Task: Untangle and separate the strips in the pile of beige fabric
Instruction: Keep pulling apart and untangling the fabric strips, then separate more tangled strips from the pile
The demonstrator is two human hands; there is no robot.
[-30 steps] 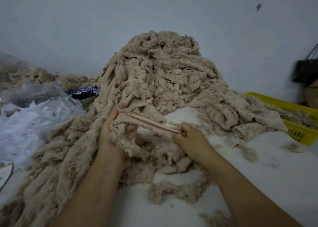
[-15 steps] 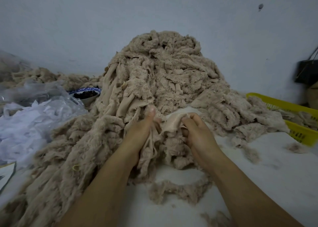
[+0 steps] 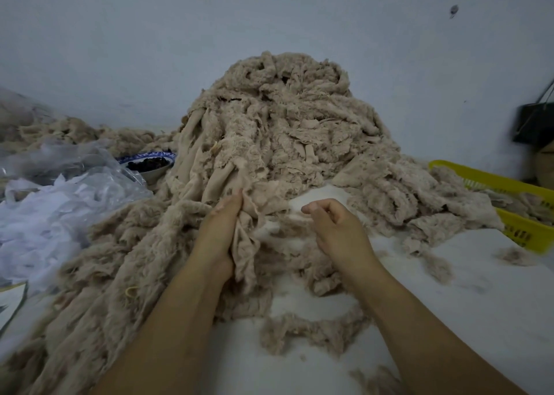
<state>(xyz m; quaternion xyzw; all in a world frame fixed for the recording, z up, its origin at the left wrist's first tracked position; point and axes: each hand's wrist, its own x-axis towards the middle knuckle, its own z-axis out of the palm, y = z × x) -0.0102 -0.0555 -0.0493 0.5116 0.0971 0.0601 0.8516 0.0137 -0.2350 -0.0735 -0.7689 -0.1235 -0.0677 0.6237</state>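
Observation:
A tall pile of tangled beige fabric strips (image 3: 287, 130) rises against the wall and spills to the left and right over the white table (image 3: 449, 304). My left hand (image 3: 220, 232) grips a bunch of beige strips (image 3: 247, 244) that hangs down from the pile's front. My right hand (image 3: 338, 232) hovers just right of that bunch with fingers loosely curled; I see nothing held in it. Separated strips (image 3: 99, 289) lie in a long heap along my left forearm.
A yellow plastic basket (image 3: 521, 226) with beige fabric sits at the right edge. A clear bag of white scraps (image 3: 60, 214) lies at the left, with a blue-rimmed bowl (image 3: 148, 163) behind it. A dark bag (image 3: 533, 124) hangs at the right. Fluff scraps (image 3: 314, 331) dot the table.
A second ago both hands stretched a strip between them. They then came together at the pile; now my right hand has let go and moved right, while my left keeps the bunch.

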